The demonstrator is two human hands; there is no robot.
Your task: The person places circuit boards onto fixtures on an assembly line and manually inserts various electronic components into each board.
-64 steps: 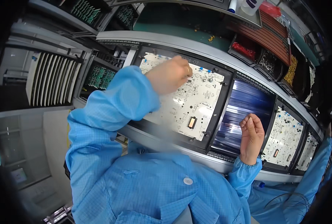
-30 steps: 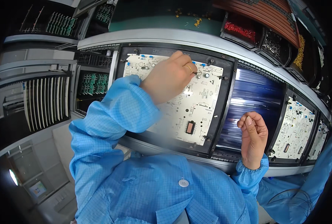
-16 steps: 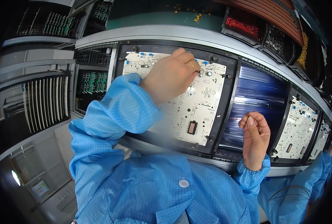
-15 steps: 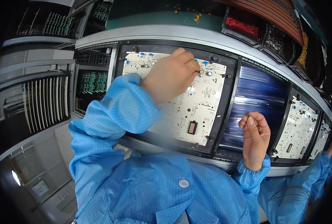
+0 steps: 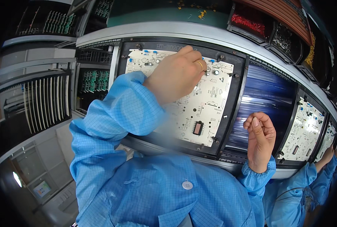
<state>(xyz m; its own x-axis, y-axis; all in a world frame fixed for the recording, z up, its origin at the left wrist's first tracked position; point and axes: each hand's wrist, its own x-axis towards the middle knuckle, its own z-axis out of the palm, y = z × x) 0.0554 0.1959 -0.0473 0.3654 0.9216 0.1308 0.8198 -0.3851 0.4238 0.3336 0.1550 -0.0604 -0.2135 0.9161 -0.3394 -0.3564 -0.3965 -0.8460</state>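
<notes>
A white circuit board [image 5: 181, 117] lies in a black carrier frame [image 5: 234, 89] in front of me. My left hand [image 5: 179, 75] reaches over the board's upper part. Its fingers are bent and closed near the far edge, and the hand hides what they hold, if anything. Close to those fingertips stand small round capacitors [image 5: 216, 72] and a blue disc component [image 5: 212, 61]. A dark chip [image 5: 198, 128] sits low on the board. My right hand [image 5: 260, 142] is held over the conveyor's blue, shiny section [image 5: 263, 96], thumb against curled fingers. Anything between them is too small to make out.
More white boards in frames [image 5: 302, 130] lie along the conveyor to the right. Beside them is a co-worker's hand [image 5: 324, 158]. Bins with red parts [image 5: 248, 23], silver parts [image 5: 284, 42] and yellow parts stand at the far right. Racks of upright boards [image 5: 47, 102] are at left.
The board and its carrier have shifted slightly right, and my left hand has moved along with them. My right hand stays nearly in place. The co-worker's hand shows more at the right.
</notes>
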